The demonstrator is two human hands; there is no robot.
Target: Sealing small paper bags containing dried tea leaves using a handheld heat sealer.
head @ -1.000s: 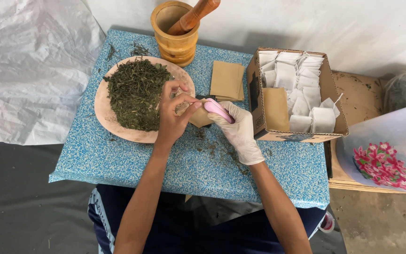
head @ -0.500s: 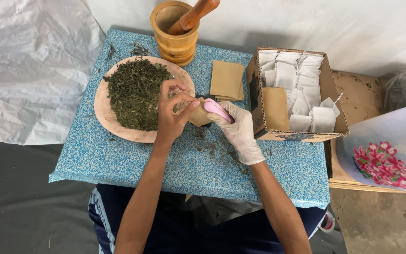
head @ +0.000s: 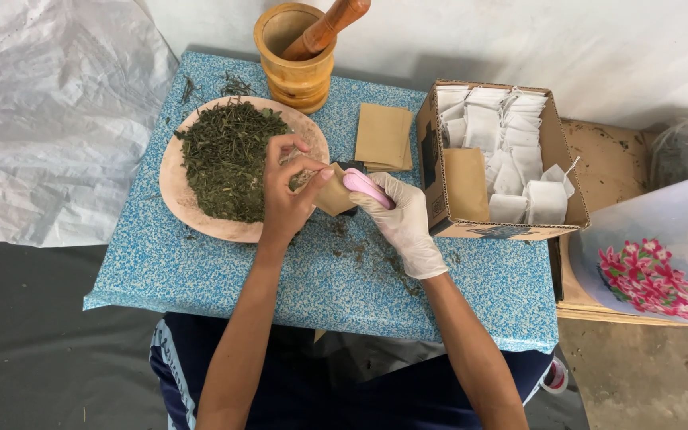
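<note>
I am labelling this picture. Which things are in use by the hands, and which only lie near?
In use: left hand, gloved right hand, small brown pouch, pink tool, dried herbs on plate.

Lying near: mortar, spare pouches, cardboard box, flowered bucket.

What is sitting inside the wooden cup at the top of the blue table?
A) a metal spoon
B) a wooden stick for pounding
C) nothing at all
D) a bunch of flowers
B: a wooden pestle leans inside the wooden mortar, its handle sticking out over the rim toward the upper right, just behind the plate of dried green leaves.
</note>
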